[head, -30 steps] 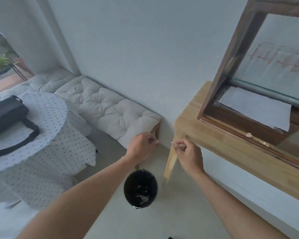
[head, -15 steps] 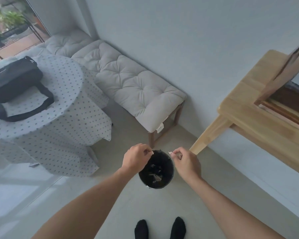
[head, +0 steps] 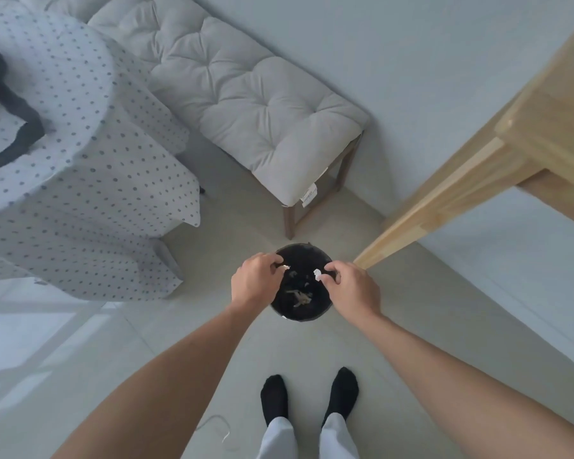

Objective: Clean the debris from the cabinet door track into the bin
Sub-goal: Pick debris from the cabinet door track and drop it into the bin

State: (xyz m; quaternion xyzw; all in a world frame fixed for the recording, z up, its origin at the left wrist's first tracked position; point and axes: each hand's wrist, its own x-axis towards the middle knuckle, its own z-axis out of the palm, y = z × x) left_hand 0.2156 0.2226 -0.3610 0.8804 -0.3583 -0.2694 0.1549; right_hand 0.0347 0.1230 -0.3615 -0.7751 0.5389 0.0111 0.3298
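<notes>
A round black bin (head: pixel 300 313) stands on the floor just ahead of my feet, with pale scraps lying in its bottom. My left hand (head: pixel 254 281) hovers over the bin's left rim, pinching a tiny white scrap of debris (head: pixel 287 267) at its fingertips. Over the right rim, my right hand (head: pixel 352 286) pinches a larger white crumb of debris (head: pixel 317 273). The cabinet and its door track are out of view.
A light wooden table (head: pixel 524 140) with a slanted leg (head: pixel 411 223) stands at the right. A cushioned bench (head: pixel 246 104) sits against the wall behind the bin. At the left, a table under a dotted cloth (head: pixel 80 154) carries a black bag (head: pixel 0 94). My socked feet (head: pixel 309 395) are below.
My view tilted from the cabinet down to the floor. Both hands carried their pinched scraps from beside the table corner to above the bin's mouth.
</notes>
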